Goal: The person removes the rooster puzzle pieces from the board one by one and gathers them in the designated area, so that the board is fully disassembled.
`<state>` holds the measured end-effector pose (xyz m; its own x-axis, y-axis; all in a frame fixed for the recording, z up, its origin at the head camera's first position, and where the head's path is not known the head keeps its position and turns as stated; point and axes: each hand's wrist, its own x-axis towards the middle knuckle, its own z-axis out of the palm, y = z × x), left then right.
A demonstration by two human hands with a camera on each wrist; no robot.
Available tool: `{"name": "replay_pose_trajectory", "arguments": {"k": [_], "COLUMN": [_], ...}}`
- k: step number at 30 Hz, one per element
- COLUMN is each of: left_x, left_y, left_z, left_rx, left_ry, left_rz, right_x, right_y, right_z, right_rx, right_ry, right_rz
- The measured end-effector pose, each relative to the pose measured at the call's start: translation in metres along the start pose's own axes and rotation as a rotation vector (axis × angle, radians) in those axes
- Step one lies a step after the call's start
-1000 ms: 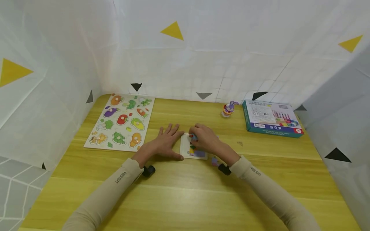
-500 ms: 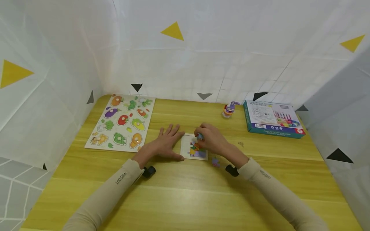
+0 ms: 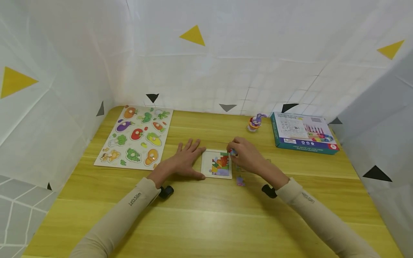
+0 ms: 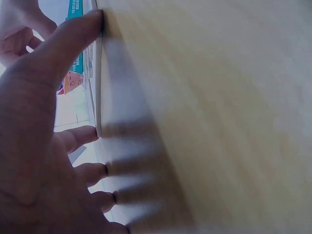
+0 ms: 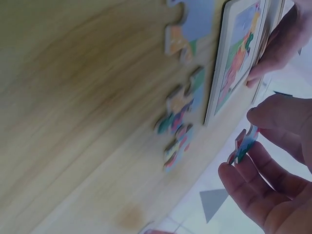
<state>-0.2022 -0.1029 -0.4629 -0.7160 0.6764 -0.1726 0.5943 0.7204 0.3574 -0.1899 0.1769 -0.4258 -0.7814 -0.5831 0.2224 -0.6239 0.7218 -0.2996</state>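
Note:
My left hand [image 3: 186, 160] lies with fingers spread on the table, thumb and index fingertip at the left edge of a small white-rimmed puzzle tray [image 3: 205, 172]. Several joined pieces show a colourful picture [image 3: 221, 165] inside that tray, and its left part is bare. Thumb and fingers of my right hand [image 3: 247, 154] pinch a puzzle piece [image 5: 247, 144], blue and green with some red, held up by the tray's far right corner. Loose puzzle pieces lie on the table right of the tray, among them a purple one [image 3: 240, 181] and a multicoloured one [image 5: 180, 108].
A board with vegetable pictures [image 3: 144, 144] lies at the back left. Farther back to the right stand a small purple rabbit toy [image 3: 256, 122] and a flat teal-edged box [image 3: 303, 132]. White sheeting [image 3: 206, 79] surrounds the wooden table [image 3: 206, 222].
My right hand has moved right with the pinched puzzle piece, from over the tray to its far right corner, uncovering more of the picture. The left hand has stayed in place.

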Motion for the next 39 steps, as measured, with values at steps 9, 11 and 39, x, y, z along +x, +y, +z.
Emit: {"name": "replay_pose_trajectory", "arguments": {"k": [9, 11, 39], "left_x": [0.001, 0.001, 0.002], "left_y": [-0.002, -0.002, -0.001], "left_z": [0.002, 0.002, 0.002], "left_rx": [0.001, 0.0, -0.007], "left_ry": [0.002, 0.005, 0.0], "left_rz": [0.006, 0.006, 0.001], "right_x": [-0.015, -0.017, -0.042], "right_y": [0.016, 0.02, 0.053], "right_z": [-0.011, -0.013, -0.013], "right_rx": [-0.016, -0.012, -0.029], "right_ry": [-0.038, -0.045, -0.099], "right_rz": [0.041, 0.053, 0.167]}}
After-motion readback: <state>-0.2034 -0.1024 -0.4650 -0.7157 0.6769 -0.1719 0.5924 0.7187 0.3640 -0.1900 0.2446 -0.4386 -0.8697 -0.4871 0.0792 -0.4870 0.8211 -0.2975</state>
